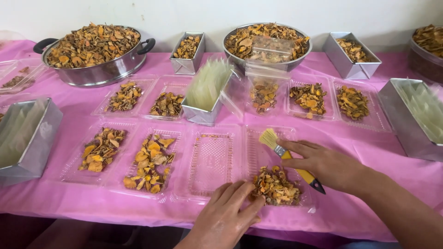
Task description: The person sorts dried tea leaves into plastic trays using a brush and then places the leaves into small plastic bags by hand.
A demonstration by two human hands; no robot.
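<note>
Both hands are low in the frame, down at about six o'clock. Left hand (224, 213) lies flat, fingers spread loosely, fingertips pressing the near edge of a heap of dried orange-yellow root slices (275, 186); it grips nothing. Right hand (323, 165) comes in from four o'clock, fingers curled around a flat yellow-handled brush with pale bristles (286, 154), bristle end pointing toward eleven o'clock, dark handle tip sticking out at five o'clock. That heap sits in a clear plastic hinged tray (258, 147), its lid half beside it lying empty.

At nine o'clock from the hands, two more clear trays carry orange slices (148, 163). Further up the pink cloth tabletop (360, 138), a row of filled clear trays runs across. Dead centre, a rectangular metal tin packed with translucent pale sheets (207, 90) stands upright. At ten o'clock, a big steel pot with black handles (94, 50), heaped with slices. At twelve o'clock, a round metal colander (267, 44), also piled high.
</note>
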